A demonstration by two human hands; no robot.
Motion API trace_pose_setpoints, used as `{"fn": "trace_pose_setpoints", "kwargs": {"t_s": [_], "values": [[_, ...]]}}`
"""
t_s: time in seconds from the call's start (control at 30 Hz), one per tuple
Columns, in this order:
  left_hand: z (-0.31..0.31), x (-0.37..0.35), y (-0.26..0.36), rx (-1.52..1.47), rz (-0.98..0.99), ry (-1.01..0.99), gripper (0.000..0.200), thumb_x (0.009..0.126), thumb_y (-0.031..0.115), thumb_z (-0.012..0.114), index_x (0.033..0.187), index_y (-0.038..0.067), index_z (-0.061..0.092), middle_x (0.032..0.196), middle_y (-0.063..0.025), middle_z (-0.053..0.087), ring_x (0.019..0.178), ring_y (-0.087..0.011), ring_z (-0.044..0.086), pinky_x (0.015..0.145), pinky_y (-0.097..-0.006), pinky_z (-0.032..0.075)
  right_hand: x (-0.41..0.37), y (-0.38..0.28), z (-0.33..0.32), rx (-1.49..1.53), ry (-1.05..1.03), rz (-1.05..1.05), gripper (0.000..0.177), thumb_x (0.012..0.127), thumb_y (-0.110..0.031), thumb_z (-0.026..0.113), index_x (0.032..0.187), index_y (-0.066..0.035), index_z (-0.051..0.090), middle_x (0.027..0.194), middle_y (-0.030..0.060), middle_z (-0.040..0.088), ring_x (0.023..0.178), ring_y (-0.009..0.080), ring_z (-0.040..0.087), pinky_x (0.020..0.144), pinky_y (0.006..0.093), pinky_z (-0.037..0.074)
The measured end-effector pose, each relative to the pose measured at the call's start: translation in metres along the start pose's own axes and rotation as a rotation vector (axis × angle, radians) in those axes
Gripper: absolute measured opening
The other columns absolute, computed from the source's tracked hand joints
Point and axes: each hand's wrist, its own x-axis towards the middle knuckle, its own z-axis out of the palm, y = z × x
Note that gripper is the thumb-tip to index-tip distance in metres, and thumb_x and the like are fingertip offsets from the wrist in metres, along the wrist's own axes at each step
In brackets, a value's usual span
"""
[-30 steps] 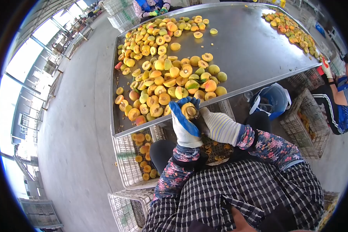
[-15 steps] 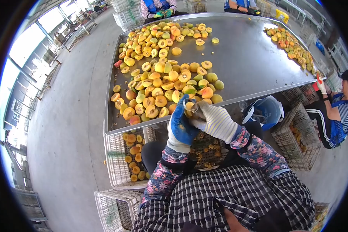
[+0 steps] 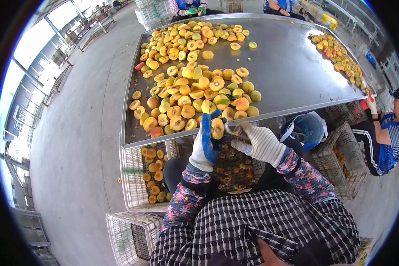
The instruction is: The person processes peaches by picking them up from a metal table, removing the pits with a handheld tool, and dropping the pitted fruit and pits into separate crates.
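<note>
A halved yellow peach (image 3: 217, 128) rests in the fingers of my left hand (image 3: 205, 146), cut face up, just off the table's near edge. This hand wears a white glove with blue coating and is closed round the fruit. My right hand (image 3: 262, 144), in a striped white glove, grips a small metal tool with a curved end (image 3: 229, 128). Its tip is beside the peach half, slightly apart from it; the handle is mostly hidden by my fingers. Beyond my hands lies a heap of peach halves (image 3: 185, 95) on the metal table (image 3: 279, 71).
Below the table edge stand a crate of peach halves (image 3: 131, 181) and a crate with pits and scraps (image 3: 235, 174). A blue bucket (image 3: 308, 131) is to the right, beside another crate (image 3: 341, 162). A co-worker (image 3: 388, 133) sits at far right; two others are across the table.
My hands have drawn apart. The tool has come away from the peach half, whose cut face now shows. The view has shifted slightly.
</note>
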Motion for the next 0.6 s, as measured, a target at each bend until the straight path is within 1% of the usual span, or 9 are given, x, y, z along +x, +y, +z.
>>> {"fn": "trace_pose_setpoints", "kwargs": {"t_s": [0.07,0.17,0.2,0.27,0.3,0.4,0.5,0.53,0.6], "values": [[-0.003,0.001,-0.009,0.236,0.168,-0.079,0.048,0.106,0.035,0.043,0.144,0.007,0.038,0.130,-0.0141,0.054,0.115,-0.0218,0.057,0.097,-0.0375,0.050,-0.005,-0.001,0.002,-0.103,-0.034,-0.038,0.036,0.091,-0.029,0.065,0.113,-0.005,0.050,0.088,0.0158,0.068,0.078,0.0366,0.068,0.071,0.0417,0.055],[-0.002,0.000,-0.007,0.356,0.255,-0.125,0.052,0.104,0.020,0.048,0.148,0.006,0.025,0.129,-0.0155,0.054,0.112,-0.0231,0.059,0.095,-0.0358,0.051,0.002,-0.006,0.010,-0.177,-0.035,-0.124,0.036,0.091,-0.027,0.064,0.114,-0.004,0.049,0.085,0.0160,0.068,0.075,0.0378,0.067,0.067,0.0441,0.054],[-0.005,0.004,-0.008,0.108,0.127,-0.089,0.055,0.103,0.017,0.050,0.149,0.006,0.023,0.130,-0.0161,0.053,0.111,-0.0232,0.059,0.095,-0.0353,0.051,0.003,-0.002,0.016,-0.184,-0.031,-0.123,0.035,0.091,-0.027,0.063,0.112,-0.003,0.049,0.082,0.0172,0.066,0.072,0.0384,0.066,0.062,0.0459,0.053],[-0.008,0.006,-0.012,0.096,0.141,-0.064,0.056,0.102,0.016,0.051,0.149,0.006,0.021,0.129,-0.0162,0.054,0.109,-0.0229,0.061,0.094,-0.0344,0.052,0.003,0.000,0.019,-0.225,-0.050,-0.128,0.033,0.091,-0.028,0.063,0.109,-0.003,0.050,0.080,0.0172,0.066,0.070,0.0380,0.066,0.059,0.0462,0.053],[-0.003,0.001,-0.013,0.333,0.278,-0.077,0.054,0.103,0.019,0.049,0.148,0.005,0.022,0.129,-0.0157,0.054,0.107,-0.0226,0.061,0.094,-0.0340,0.052,0.004,0.001,0.021,-0.245,-0.059,-0.129,0.032,0.092,-0.028,0.062,0.107,-0.003,0.050,0.079,0.0172,0.066,0.068,0.0378,0.066,0.058,0.0463,0.053],[0.007,-0.013,-0.001,0.690,0.379,-0.061,0.046,0.106,0.031,0.041,0.141,0.002,0.034,0.123,-0.0137,0.059,0.102,-0.0214,0.063,0.093,-0.0329,0.052,0.002,0.006,0.024,-0.257,-0.179,-0.079,0.033,0.093,-0.026,0.061,0.115,-0.004,0.050,0.086,0.0160,0.068,0.074,0.0375,0.066,0.062,0.0433,0.055],[0.007,-0.013,0.003,0.588,0.145,0.056,0.052,0.105,0.045,0.036,0.124,0.000,0.053,0.103,-0.0084,0.065,0.090,-0.0171,0.064,0.084,-0.0287,0.052,0.002,0.009,0.020,-0.284,-0.276,-0.046,0.030,0.094,-0.027,0.060,0.110,-0.004,0.051,0.082,0.0161,0.067,0.072,0.0381,0.066,0.059,0.0441,0.054],[0.007,-0.011,0.002,0.506,0.039,0.105,0.058,0.105,0.050,0.035,0.116,-0.001,0.060,0.094,-0.0061,0.067,0.085,-0.0151,0.064,0.080,-0.0267,0.052,0.002,0.010,0.020,-0.279,-0.242,-0.085,0.031,0.095,-0.031,0.058,0.103,-0.001,0.052,0.074,0.0170,0.066,0.066,0.0377,0.065,0.053,0.0458,0.051],[0.006,-0.009,-0.005,0.496,0.113,0.131,0.059,0.104,0.052,0.038,0.115,-0.001,0.061,0.093,-0.0064,0.067,0.085,-0.0143,0.063,0.080,-0.0265,0.052,0.000,0.011,0.023,-0.303,-0.226,-0.082,0.032,0.094,-0.030,0.058,0.103,0.000,0.052,0.074,0.0181,0.065,0.066,0.0383,0.065,0.054,0.0463,0.051]]}}
